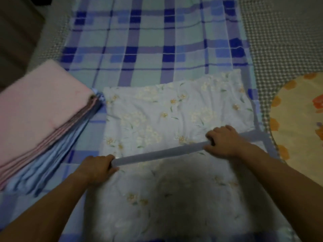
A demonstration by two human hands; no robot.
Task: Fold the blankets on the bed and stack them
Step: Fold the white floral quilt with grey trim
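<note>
Both arms out front, both hands clamped on the same edge.

The left hand (97, 167) sits low and near the body, knuckles up, fingers curled over and thumb tucked beneath, pinching the floral blanket's grey border (157, 153). The right hand (222, 140) reaches further forward and higher, fingers wrapped over the same border, thumb under it. Bare forearms angle in from the bottom corners, wrists straight, hands well apart.

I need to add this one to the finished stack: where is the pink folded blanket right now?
In the head view, the pink folded blanket lies at the left, atop light blue folded blankets, beside the pale floral blanket that both hands grip.
</note>
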